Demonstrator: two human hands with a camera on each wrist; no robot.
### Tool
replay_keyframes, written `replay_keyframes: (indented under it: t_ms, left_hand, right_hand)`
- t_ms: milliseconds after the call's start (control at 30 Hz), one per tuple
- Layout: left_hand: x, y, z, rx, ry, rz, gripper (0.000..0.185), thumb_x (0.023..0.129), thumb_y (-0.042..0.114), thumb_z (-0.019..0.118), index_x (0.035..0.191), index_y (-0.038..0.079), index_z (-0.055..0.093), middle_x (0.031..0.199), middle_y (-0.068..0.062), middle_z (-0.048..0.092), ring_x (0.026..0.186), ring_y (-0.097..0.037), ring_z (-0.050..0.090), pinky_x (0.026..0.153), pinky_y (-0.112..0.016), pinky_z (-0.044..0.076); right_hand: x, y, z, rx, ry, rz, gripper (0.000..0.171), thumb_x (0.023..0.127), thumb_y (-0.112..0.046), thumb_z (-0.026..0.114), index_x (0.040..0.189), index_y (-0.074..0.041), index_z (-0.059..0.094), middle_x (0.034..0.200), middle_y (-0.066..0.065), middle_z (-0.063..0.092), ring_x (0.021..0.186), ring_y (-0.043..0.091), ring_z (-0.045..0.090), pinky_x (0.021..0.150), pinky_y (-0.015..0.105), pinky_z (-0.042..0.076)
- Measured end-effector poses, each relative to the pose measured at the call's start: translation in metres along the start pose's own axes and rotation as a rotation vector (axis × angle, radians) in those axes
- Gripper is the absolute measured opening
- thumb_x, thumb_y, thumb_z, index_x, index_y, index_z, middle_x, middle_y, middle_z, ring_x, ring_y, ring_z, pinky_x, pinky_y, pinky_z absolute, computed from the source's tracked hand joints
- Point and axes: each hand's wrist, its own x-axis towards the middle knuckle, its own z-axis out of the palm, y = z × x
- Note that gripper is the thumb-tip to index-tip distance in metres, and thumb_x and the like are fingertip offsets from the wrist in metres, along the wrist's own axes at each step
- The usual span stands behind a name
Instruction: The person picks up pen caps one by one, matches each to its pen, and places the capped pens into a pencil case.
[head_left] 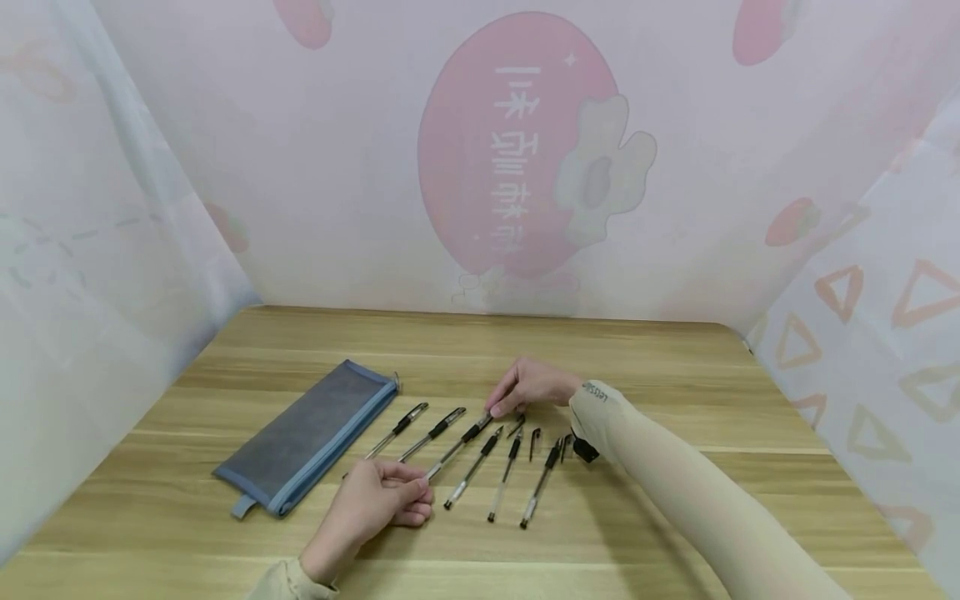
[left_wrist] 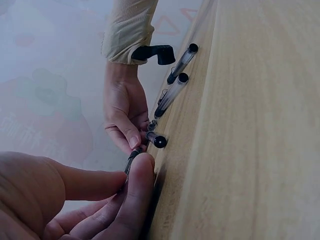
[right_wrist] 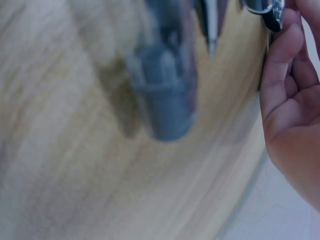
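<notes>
The left hand [head_left: 386, 496] is pinching a pen [head_left: 451, 453] near its rear end; the right hand [head_left: 536, 385] is pinching the front end. The pen is slanting over the table [head_left: 637, 350], between capped pens [head_left: 438, 430] and uncapped pens [head_left: 513, 449]. The hands are apparently capping or uncapping it, direction indeterminable; the next move is probably calling for a steady barrel and straight axial motion
</notes>
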Motion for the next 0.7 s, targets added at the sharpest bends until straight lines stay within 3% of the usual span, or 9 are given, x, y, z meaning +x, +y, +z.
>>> replay_keyframes:
  t_ms: [433, 700]
  left_hand:
    - [0.003, -0.002, 0.002, 0.005, -0.008, -0.030, 0.025, 0.090, -0.005, 0.067, 0.108, -0.019, 0.056, 0.080, -0.021, 0.069, 0.065, -0.029, 0.070, 0.061, -0.037, 0.060]
    - [0.003, -0.002, -0.001, 0.023, 0.012, -0.012, 0.023, 0.093, -0.002, 0.064, 0.109, -0.016, 0.056, 0.080, -0.021, 0.069, 0.064, -0.027, 0.070, 0.060, -0.037, 0.060]
  right_hand:
    - [0.006, 0.005, 0.000, -0.018, 0.005, -0.012, 0.013, 0.079, -0.009, 0.082, 0.092, -0.009, 0.079, 0.090, 0.006, 0.074, 0.060, 0.012, 0.055, 0.053, 0.021, 0.044]
    - [0.005, 0.012, -0.001, -0.014, 0.001, -0.010, 0.018, 0.083, -0.016, 0.081, 0.100, -0.011, 0.079, 0.099, 0.003, 0.074, 0.074, 0.015, 0.062, 0.062, 0.026, 0.052]
